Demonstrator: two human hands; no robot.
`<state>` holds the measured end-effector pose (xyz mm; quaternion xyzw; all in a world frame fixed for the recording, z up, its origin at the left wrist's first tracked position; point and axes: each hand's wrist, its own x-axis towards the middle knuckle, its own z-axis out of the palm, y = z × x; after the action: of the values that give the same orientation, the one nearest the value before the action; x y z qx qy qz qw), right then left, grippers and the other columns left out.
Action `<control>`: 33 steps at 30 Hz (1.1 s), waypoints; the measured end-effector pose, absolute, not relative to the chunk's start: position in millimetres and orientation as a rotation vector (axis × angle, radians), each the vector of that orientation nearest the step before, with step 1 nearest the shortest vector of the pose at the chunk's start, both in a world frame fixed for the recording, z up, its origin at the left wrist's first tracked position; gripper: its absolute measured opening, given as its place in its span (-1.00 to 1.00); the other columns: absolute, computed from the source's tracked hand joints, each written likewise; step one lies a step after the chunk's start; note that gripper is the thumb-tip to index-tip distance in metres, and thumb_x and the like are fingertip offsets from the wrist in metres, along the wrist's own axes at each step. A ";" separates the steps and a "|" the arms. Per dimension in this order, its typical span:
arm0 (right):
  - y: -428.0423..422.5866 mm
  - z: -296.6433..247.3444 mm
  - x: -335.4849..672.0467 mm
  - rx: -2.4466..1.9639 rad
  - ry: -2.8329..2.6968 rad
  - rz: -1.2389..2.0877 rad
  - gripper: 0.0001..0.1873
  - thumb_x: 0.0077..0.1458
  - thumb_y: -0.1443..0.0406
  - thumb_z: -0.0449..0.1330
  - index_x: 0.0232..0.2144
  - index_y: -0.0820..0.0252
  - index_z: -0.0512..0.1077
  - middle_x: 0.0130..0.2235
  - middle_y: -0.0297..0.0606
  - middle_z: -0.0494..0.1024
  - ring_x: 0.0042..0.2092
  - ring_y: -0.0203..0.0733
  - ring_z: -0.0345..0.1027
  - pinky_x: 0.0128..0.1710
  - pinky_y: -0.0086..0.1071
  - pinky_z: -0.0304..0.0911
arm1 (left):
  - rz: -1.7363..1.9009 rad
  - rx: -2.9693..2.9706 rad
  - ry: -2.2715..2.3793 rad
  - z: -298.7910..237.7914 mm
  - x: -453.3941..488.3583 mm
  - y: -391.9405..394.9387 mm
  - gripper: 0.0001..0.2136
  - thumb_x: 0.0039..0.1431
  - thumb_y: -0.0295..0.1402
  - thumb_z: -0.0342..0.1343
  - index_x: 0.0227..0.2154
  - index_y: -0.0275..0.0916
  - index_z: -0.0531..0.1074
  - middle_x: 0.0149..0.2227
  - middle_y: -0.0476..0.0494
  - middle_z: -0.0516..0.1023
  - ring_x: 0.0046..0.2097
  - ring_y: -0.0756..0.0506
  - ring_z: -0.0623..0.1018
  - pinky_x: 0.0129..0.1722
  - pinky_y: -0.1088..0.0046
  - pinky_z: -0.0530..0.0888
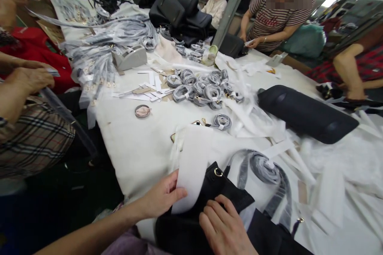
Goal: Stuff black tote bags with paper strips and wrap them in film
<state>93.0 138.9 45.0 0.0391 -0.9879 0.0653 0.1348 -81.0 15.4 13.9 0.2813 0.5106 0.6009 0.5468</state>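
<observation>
My left hand (166, 195) pinches the lower left edge of a white foam sheet (194, 159) between thumb and fingers. The sheet stands upright and bends at its lower end, against a black bag (182, 233) in front of me. Over the bag's opening lies my right hand (223, 227), its fingers curled on the black material; what they grip, if anything, is hidden. A gold ring (218, 172) shows on a corner of the bag. Just beyond it, a coiled grey strap (265, 167) in clear wrap rests on the table.
Several wrapped strap coils (206, 87) lie mid-table near a tape dispenser (130, 57) and a small round dish (143, 111). A black bag (308, 113) sits on white scraps at right. Co-workers stand around the table, one handling a wrapped strap (66, 113) at left.
</observation>
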 end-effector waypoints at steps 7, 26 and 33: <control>139.2 39.3 93.4 0.095 -2.831 0.236 -0.65 0.26 0.49 -0.13 -0.51 0.17 0.28 -0.50 -0.36 0.36 -0.35 -0.27 0.26 -0.02 -0.24 0.08 | 1.117 0.933 1.531 17.1 -90.1 15.3 -0.81 0.09 -0.23 0.12 -0.27 -0.19 0.45 -0.37 -0.01 0.51 -0.31 -0.12 0.42 -0.27 0.45 0.32; 110.2 48.6 58.9 0.462 -3.053 0.286 -0.66 0.22 0.35 0.07 0.05 0.12 0.29 0.01 -0.23 0.47 -0.02 -0.12 0.30 0.04 -0.18 0.06 | 1.677 0.124 1.381 6.2 -149.9 -32.7 -0.74 -0.01 -0.32 0.07 -0.26 -0.30 0.48 -0.53 -0.03 0.52 -0.60 0.02 0.34 -0.56 0.55 0.28; 98.6 39.6 49.8 0.474 -3.085 0.317 -0.72 0.16 0.32 0.14 -0.05 0.16 0.31 -0.29 -0.30 0.48 -0.24 -0.17 0.33 -0.09 -0.24 0.17 | 1.014 0.460 1.470 -9.3 -112.4 -92.0 -0.72 0.11 -0.15 0.10 -0.41 -0.27 0.56 -0.53 -0.04 0.53 -0.55 0.02 0.36 -0.56 0.57 0.17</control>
<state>49.8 98.6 39.6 0.1510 -0.9834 0.1011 0.0020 -112.4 -92.0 -9.3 0.1988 0.6352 0.4382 0.6041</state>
